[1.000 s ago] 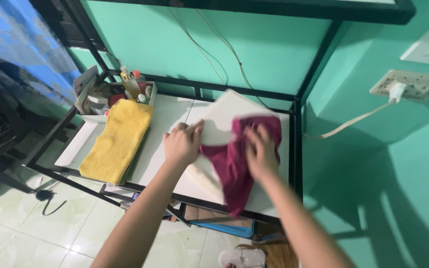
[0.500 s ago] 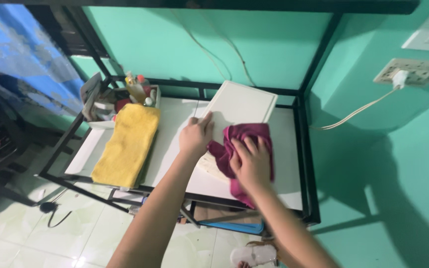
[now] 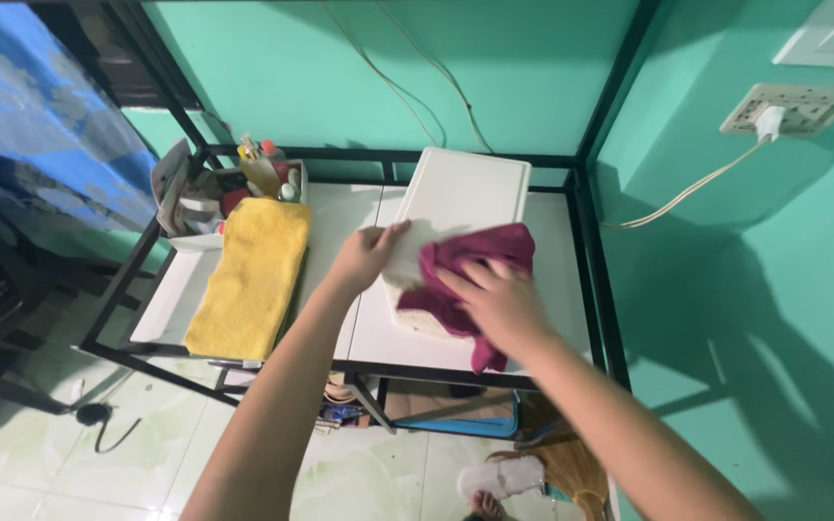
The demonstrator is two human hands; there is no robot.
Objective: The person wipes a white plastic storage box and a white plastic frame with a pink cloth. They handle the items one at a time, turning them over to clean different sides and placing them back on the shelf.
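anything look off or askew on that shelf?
Nothing spilled or broken. The white board lies slightly skewed on the shelf, its near end under the maroon cloth that the right hand presses; the left hand steadies its edge. The yellow towel overhangs the front.

your left hand [image 3: 364,256] lies flat, fingers together — your right hand [image 3: 496,304] presses palm-down, fingers spread, both arms outstretched.

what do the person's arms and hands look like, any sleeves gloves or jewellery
Both arms are bare from the bottom edge of the picture to the fingertips: no sleeves show. The left hand and the right hand wear no gloves, and no ring, watch or bracelet can be seen on either wrist. The fingers are slim; nail detail is too blurred to tell.
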